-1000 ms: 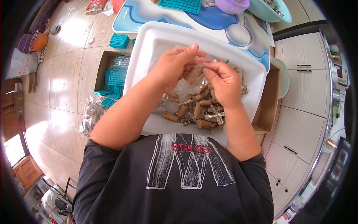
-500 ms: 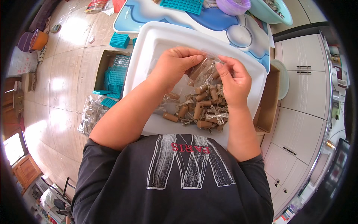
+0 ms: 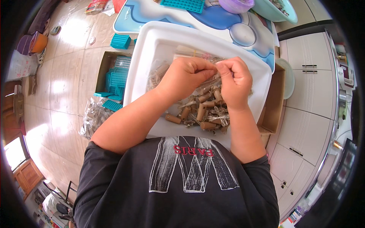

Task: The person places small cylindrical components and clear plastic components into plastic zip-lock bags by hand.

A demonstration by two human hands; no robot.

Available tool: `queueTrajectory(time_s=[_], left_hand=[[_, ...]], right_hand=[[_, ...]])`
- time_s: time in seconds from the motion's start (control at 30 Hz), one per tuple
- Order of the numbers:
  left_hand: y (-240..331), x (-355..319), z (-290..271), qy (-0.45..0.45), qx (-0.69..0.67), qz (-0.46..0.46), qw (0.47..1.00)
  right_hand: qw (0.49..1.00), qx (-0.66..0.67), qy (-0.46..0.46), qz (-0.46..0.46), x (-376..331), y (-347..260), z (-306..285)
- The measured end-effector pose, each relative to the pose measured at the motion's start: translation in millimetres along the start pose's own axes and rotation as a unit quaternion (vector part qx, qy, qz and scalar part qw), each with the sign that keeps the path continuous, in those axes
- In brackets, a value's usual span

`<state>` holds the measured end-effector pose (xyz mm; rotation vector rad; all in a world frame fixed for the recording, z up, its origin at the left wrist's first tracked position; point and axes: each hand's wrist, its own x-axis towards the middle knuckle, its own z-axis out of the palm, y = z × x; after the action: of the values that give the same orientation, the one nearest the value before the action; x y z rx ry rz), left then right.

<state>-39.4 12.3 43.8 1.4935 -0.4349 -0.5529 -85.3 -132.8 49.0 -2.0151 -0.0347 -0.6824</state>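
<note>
Over the white plastic tub [image 3: 131, 72], my left hand [image 3: 186, 74] and my right hand [image 3: 236, 78] meet, thumbs and forefingers pinched together. Between them is the edge of a clear plastic bag [image 3: 207, 82], mostly hidden behind my fingers and hands. Below lies a pile of brown cork-like cylinders [image 3: 201, 112] with bundles of thin clear-looking wire [image 3: 217, 114] among them. Left of my left hand, more filled clear bags [image 3: 156, 74] rest against the tub's wall. Flat clear packets [image 3: 185, 51] lie at the tub's far side.
Left of the tub, a cardboard box [image 3: 102, 72] holds teal plastic trays [image 3: 117, 79]; a bulging clear bag [image 3: 93, 117] sits nearby. Beyond stands a blue-and-white patterned table [image 3: 159, 19] with a purple basin [image 3: 236, 5] and a pale green basin [image 3: 275, 13]. Another cardboard box [image 3: 274, 98] is at right.
My hands have come closer together, and the right hand has turned inward. The bag between them now shows less. Flat packets and filled bags behind my left hand have come into sight.
</note>
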Motion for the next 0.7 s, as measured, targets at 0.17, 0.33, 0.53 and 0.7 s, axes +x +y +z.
queueTrajectory(time_s=[0.17, 0.33, 0.53, 0.7], left_hand=[[2.3, 0.2, 0.0, 0.006, -0.023, -0.021, 0.999], [13.6, 1.2, -12.3, 0.053, -0.131, -0.084, 0.986], [12.7, 6.0, -17.3, 0.09, -0.165, -0.067, 0.98], [9.4, 5.6, -15.0, 0.087, -0.091, -0.02, 0.992]], right_hand=[[0.996, 0.056, 0.033, 0.06, -1.8, 15.1, -7.9], [0.858, 0.359, 0.246, 0.272, 25.3, 12.7, -32.9], [0.878, 0.34, -0.024, 0.335, 8.7, 3.7, -24.2], [0.909, 0.268, -0.061, 0.313, 3.1, -3.6, -11.9]])
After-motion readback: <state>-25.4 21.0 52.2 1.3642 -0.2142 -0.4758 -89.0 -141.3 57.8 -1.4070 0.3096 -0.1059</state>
